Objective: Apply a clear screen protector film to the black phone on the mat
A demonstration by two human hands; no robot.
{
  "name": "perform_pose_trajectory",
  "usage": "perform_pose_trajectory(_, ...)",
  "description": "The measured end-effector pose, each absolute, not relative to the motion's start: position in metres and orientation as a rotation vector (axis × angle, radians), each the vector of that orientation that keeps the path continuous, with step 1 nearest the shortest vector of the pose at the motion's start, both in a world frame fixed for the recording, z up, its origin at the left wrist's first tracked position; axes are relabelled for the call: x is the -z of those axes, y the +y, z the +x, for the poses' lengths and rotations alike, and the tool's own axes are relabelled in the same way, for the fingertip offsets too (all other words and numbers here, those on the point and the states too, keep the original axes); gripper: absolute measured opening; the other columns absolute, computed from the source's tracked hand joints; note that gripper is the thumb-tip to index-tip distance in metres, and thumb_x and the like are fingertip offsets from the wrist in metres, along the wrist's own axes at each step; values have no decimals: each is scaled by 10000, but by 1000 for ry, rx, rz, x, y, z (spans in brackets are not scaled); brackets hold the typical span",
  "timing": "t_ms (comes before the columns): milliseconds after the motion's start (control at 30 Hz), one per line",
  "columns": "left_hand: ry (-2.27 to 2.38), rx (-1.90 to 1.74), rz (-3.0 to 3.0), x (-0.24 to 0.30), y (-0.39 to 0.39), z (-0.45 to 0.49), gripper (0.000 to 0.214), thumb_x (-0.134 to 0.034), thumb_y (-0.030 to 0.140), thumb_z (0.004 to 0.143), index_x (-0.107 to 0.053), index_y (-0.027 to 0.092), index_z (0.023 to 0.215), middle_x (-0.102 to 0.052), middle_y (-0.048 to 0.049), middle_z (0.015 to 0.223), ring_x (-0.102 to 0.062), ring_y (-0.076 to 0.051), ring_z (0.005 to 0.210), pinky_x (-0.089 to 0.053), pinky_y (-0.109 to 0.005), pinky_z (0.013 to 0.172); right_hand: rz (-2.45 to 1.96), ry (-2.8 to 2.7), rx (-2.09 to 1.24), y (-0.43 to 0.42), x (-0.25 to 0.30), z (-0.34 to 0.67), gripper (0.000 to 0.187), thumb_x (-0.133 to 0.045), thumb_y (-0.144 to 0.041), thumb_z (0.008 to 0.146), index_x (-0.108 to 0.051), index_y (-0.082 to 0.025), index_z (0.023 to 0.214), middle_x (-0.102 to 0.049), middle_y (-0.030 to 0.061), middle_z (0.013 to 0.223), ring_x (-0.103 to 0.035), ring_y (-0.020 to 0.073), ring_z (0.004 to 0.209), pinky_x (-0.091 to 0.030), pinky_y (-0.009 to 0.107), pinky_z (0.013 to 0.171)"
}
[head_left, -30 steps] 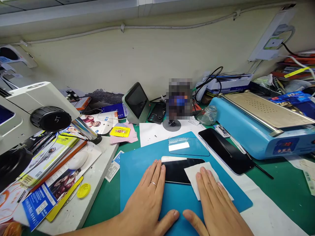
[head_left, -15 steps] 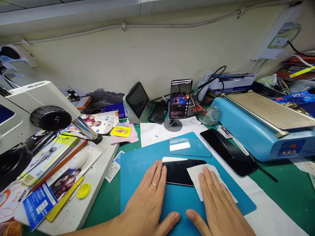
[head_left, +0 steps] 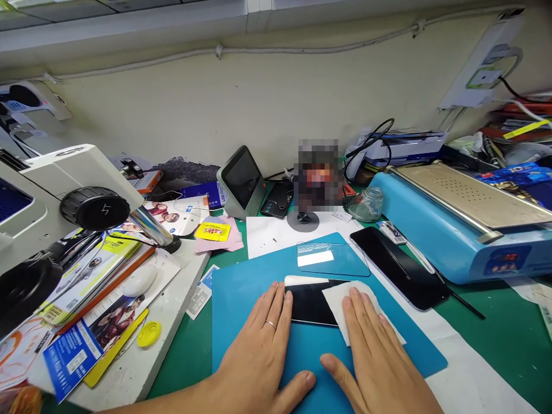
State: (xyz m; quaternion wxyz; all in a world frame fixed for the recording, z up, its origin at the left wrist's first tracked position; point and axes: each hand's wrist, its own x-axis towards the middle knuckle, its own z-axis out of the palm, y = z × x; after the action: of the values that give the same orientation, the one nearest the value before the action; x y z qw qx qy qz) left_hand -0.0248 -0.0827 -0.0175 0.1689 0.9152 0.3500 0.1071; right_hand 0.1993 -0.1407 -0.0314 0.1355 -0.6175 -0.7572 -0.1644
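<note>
A dark phone (head_left: 311,307) lies flat on a blue mat (head_left: 241,276), its long side running left to right. My left hand (head_left: 259,339), with a ring on one finger, rests with straight fingers against the phone's left end. Under the flat fingers of my right hand (head_left: 379,345) is a white wipe (head_left: 338,300), pressed over the right part of the phone and hiding that end. A white strip shows along the phone's far edge; I cannot tell what it is. Just beyond it lies a clear screen protector (head_left: 349,260) with a white label.
To the right lie another black phone (head_left: 399,267) and a blue heating plate machine (head_left: 440,230). A glass jar (head_left: 366,204), a phone stand (head_left: 302,221) and a smart display (head_left: 242,181) stand behind. On the left are a microscope (head_left: 92,198) and stacked boxes (head_left: 81,282).
My right hand and the wipe have slid slightly left and away from me over the phone. The left hand stays in place. The screen on the stand is now pixelated.
</note>
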Motion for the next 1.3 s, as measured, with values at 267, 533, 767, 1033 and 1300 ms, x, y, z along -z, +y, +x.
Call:
perform_pose_trajectory(267,999,-312,2608,21,-83,-25,1069,-545,526,992,308,210,1553,-16,-193,1677,-100,-428,1527,-336,-639,1159,-1730,-2248,445,-122,26,197,955,-380,-619,985,54,-36,1605,-413,228,1553,-515,353,1364,-547,495,998)
perform_pose_trajectory(533,999,-285,2608,21,-82,-24,1065,-534,540,996,312,207,1551,-5,-202,1675,-82,-426,1528,-334,-641,1160,-1795,-2147,466,-143,42,196,1026,-398,-698,939,-11,-22,1608,-365,276,1565,-510,412,1354,-539,541,991)
perform_pose_trajectory(767,990,-284,2608,22,-82,-25,1062,-534,525,996,312,204,1550,-5,-198,1676,-69,-423,1529,-328,-643,1163,-1721,-2241,372,-123,24,199,944,-410,-603,983,40,-56,1608,-363,208,1582,-485,352,1389,-530,498,1026)
perform_pose_trajectory(1033,1007,-250,2605,19,-82,-24,1080,-555,521,986,313,213,1549,19,-207,1671,-61,-434,1524,-321,-652,1160,-1769,-2204,464,-142,31,196,1008,-422,-661,954,-17,-5,1603,-390,275,1546,-519,398,1348,-563,522,968)
perform_pose_trajectory(1300,995,-240,2613,18,-82,-25,1083,-536,538,994,344,209,1532,9,-217,1669,-57,-429,1524,-323,-659,1159,-1749,-2239,399,-117,25,207,924,-383,-601,998,66,-69,1606,-392,208,1567,-489,351,1384,-548,533,1002)
